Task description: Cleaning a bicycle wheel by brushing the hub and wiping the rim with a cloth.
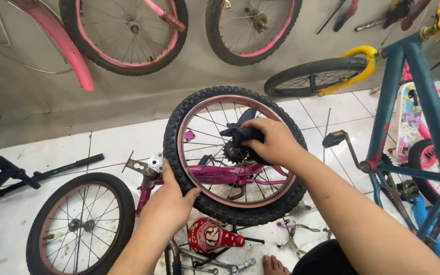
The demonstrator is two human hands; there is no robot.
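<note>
Left hand [171, 196] grips the tyre [176, 168]; right hand [276, 142] presses cloth [240, 133] on hub.

— What about the wheel [235, 155]?
— Black knobby tyre, pink rim, held upright over the white tiled floor [42, 153], still on its magenta frame [215, 173].
— And the cloth [240, 133]?
— Dark blue, bunched against the hub.

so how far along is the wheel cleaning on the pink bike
Done: the bike is upended and partly stripped, with a loose wheel and spanners on the floor. In hand: the left hand grips the tyre while the right hand presses a dark cloth at the sprocket. Left: the rim looks grimy.
</note>
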